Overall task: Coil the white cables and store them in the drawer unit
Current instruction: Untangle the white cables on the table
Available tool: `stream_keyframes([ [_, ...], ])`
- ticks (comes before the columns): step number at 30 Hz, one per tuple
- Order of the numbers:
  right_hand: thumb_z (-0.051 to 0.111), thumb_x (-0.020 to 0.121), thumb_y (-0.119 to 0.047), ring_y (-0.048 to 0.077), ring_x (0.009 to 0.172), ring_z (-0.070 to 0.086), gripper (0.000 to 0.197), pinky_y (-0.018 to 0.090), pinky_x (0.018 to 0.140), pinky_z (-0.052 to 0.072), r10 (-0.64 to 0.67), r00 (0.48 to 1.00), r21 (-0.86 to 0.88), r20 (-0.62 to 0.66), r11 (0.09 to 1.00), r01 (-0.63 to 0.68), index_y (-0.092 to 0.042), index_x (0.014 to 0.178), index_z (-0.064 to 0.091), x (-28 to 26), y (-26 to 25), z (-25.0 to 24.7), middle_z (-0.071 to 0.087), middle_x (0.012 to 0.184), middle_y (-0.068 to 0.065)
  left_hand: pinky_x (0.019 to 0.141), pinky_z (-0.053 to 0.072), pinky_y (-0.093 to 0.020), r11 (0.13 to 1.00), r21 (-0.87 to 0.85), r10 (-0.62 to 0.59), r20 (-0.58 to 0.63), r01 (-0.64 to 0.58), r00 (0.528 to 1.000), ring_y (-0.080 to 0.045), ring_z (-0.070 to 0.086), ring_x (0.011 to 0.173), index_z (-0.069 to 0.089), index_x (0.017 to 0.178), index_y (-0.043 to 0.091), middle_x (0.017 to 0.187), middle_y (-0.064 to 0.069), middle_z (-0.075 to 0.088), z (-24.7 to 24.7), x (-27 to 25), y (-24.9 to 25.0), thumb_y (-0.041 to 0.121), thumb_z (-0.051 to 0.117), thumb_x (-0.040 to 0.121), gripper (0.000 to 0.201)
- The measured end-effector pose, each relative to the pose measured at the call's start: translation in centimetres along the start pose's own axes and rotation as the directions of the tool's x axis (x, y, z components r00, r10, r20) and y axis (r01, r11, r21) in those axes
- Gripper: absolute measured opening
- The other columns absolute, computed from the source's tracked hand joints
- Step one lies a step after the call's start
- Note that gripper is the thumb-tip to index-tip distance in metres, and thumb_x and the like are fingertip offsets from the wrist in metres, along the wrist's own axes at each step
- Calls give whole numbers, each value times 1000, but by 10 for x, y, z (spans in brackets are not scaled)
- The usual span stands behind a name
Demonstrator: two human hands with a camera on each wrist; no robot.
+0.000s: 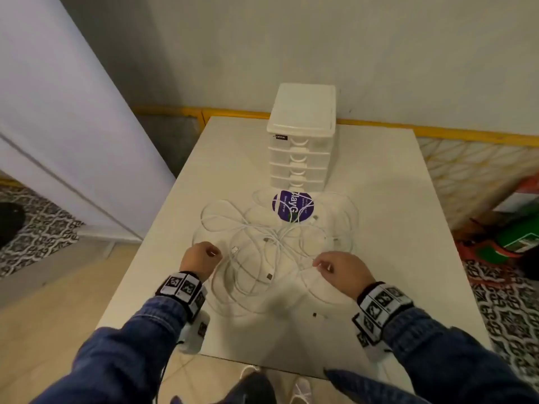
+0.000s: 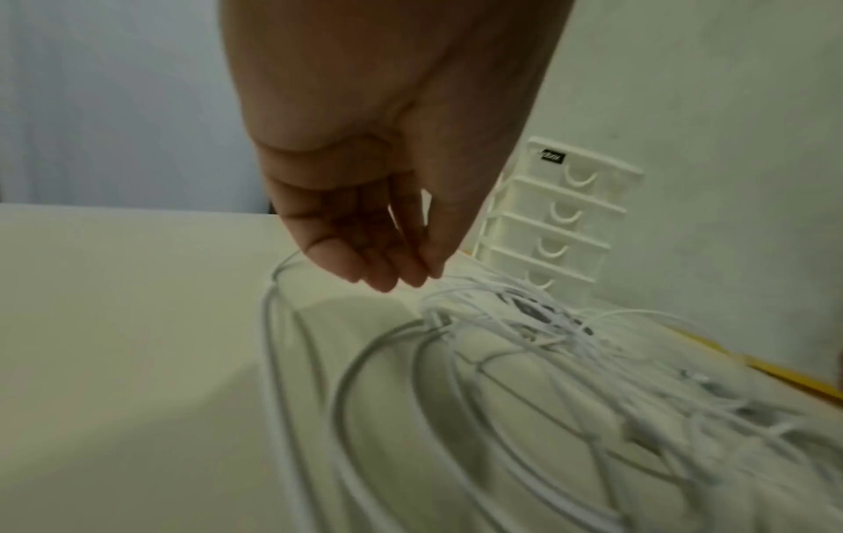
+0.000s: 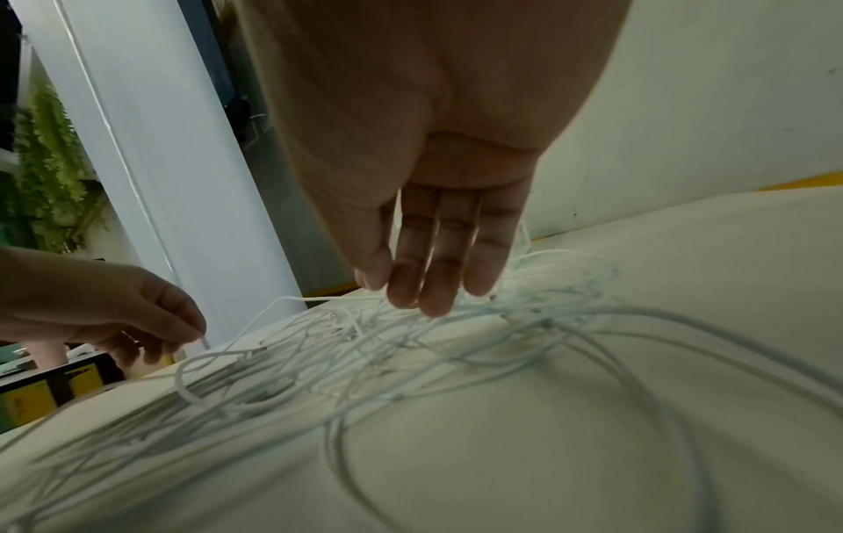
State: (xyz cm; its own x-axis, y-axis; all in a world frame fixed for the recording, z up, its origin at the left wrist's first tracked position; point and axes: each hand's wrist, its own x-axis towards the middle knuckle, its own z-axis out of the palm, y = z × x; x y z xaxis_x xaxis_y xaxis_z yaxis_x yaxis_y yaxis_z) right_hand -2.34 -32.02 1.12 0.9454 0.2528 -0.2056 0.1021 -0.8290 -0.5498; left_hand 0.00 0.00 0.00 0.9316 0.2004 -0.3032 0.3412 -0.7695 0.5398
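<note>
Barely begun, by my read: white cables (image 1: 271, 246) lie tangled mid-surface (image 1: 379, 199), none coiled. Drawer unit (image 1: 300, 141) at 12 o'clock, all drawers closed. Left hand (image 1: 201, 258) fingers pinch a strand at 9 o'clock; right hand (image 1: 341, 269) fingers pinch one at 3 (grip partly hidden). Coiling & storing all remain.
</note>
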Motion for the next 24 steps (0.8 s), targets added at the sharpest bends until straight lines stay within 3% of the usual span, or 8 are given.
stream_keyframes([
  [2,56,85,-16,9,70,50,16,23,69,40,-18,1000,38,-23,999,19,-22,94,68,11,-8,0,60,81,-8,72,38,-25,999,24,-27,6,26,1000,-32,61,94,68,94,5,98,-16,69,-4,9,-4,17,66,84,17],
  [5,54,86,-14,9,69,51,18,24,69,43,-23,1000,71,-2,997,23,-21,97,67,27,-27,5,57,81,-11,75,40,-25,996,81,-38,148,26,988,-28,60,98,67,98,8,103,-12,67,-3,19,-6,19,67,82,20],
  [10,52,87,-13,11,75,53,22,22,73,42,-61,996,69,62,996,57,-19,103,66,54,-59,26,64,95,-1,77,43,-27,984,173,-4,289,-48,957,-28,60,98,67,90,10,102,-11,67,7,27,-5,24,64,83,16],
  [15,45,92,-15,26,104,59,28,35,90,47,33,996,-82,85,996,-26,-16,115,62,80,-75,43,61,117,6,77,51,-34,997,73,17,247,-36,969,-30,63,89,55,85,12,96,-14,67,-13,36,0,19,58,85,8],
  [18,46,90,-15,28,97,60,21,36,84,48,132,990,-124,42,984,-126,-15,107,59,86,-70,43,60,113,7,75,54,-37,999,-18,34,217,-31,976,-27,62,80,57,99,11,91,-12,66,-28,39,4,14,56,86,14],
  [21,46,91,-19,27,85,58,10,32,69,43,193,981,-90,24,978,-190,-15,91,55,84,-62,43,59,91,6,71,43,-28,997,-30,82,199,-78,976,-21,54,83,60,111,9,99,-9,63,-38,42,10,15,51,91,23],
  [23,41,93,-17,27,85,57,15,31,67,40,209,976,-85,59,975,-204,-14,87,54,83,-57,45,59,86,6,67,38,-26,991,-16,130,192,-129,973,-18,53,79,67,102,11,96,-6,65,-43,45,15,23,51,93,21],
  [24,41,92,-14,27,89,58,17,32,72,42,215,974,-73,65,975,-211,-13,93,58,83,-55,46,62,93,8,62,37,-26,989,-8,146,187,-147,971,-17,53,74,69,90,14,86,-3,65,-45,46,17,27,52,93,22],
])
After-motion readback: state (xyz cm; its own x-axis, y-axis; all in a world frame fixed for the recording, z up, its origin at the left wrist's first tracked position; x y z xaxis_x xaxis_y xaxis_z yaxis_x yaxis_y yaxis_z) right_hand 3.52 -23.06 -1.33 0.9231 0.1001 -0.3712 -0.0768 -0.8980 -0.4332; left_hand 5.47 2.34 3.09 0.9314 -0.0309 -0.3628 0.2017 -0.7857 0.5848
